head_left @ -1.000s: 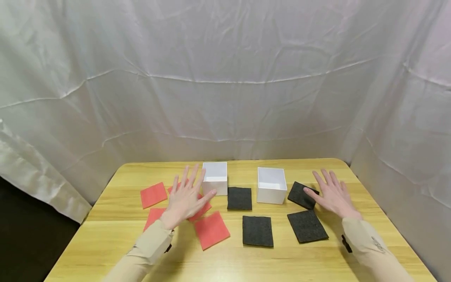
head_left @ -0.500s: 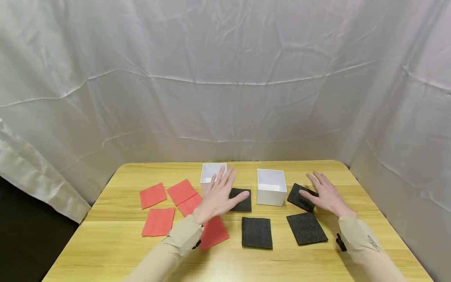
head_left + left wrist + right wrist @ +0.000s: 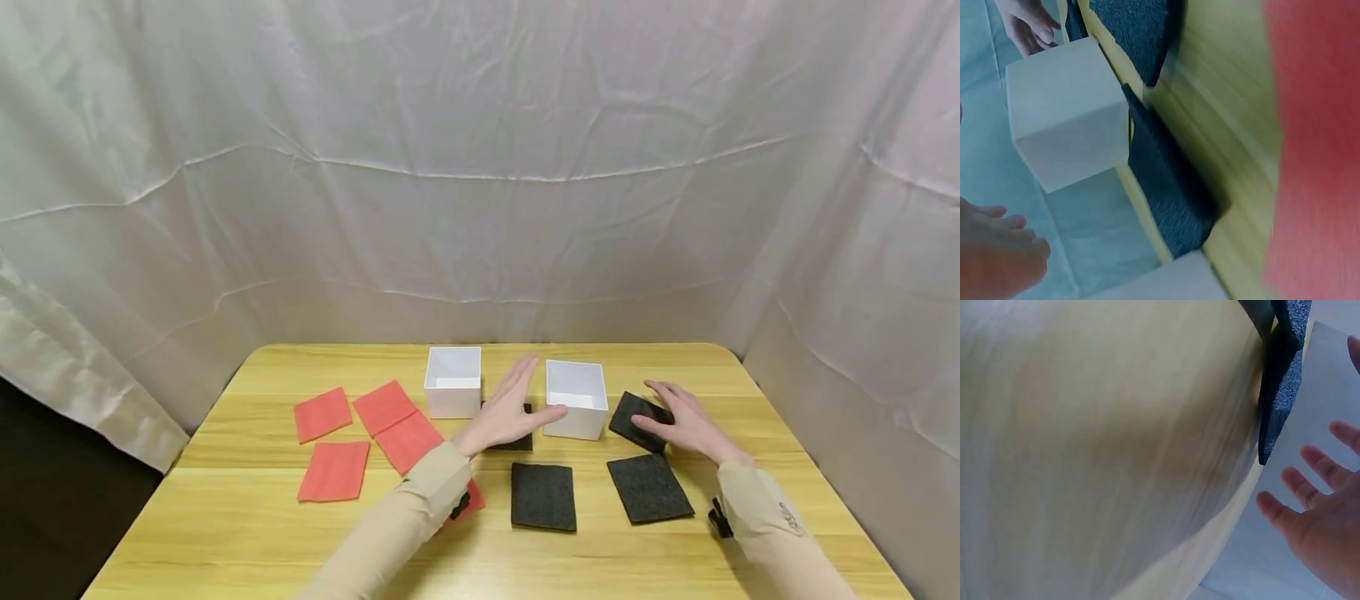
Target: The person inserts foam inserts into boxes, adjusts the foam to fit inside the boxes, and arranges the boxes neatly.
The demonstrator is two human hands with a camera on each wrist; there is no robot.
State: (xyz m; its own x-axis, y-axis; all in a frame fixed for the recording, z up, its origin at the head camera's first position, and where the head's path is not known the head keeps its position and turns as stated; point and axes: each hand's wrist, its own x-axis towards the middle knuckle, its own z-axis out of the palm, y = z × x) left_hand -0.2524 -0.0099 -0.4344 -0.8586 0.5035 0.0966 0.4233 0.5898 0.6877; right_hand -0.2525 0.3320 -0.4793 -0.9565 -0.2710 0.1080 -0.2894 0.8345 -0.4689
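My left hand [image 3: 512, 414] hovers over a black felt square [image 3: 517, 440] between the two white boxes, its fingers straight and thumb spread. It holds nothing. Part of that square is hidden beneath it; in the left wrist view the square [image 3: 1169, 181] lies beside the right box [image 3: 1069, 112]. On the right, my right hand [image 3: 688, 425] is above another black square [image 3: 637, 423], fingers extended and thumb out to the left. In the right wrist view its fingers [image 3: 1316, 472] are spread and grip nothing. Further black squares [image 3: 543, 497] lie nearer the front.
The left white box [image 3: 453, 382] and right white box [image 3: 576, 398] stand open-topped at the table's back. Several red squares [image 3: 333, 472] lie on the left, two abutting or overlapping; another is partly under the left sleeve [image 3: 405, 517]. A pale curtain [image 3: 480, 233] surrounds the wooden table [image 3: 225, 533].
My left hand has moved right, from over the red squares past the left box to between the boxes, turning more edge-on. The right hand has shifted slightly left and down. The squares stay put.
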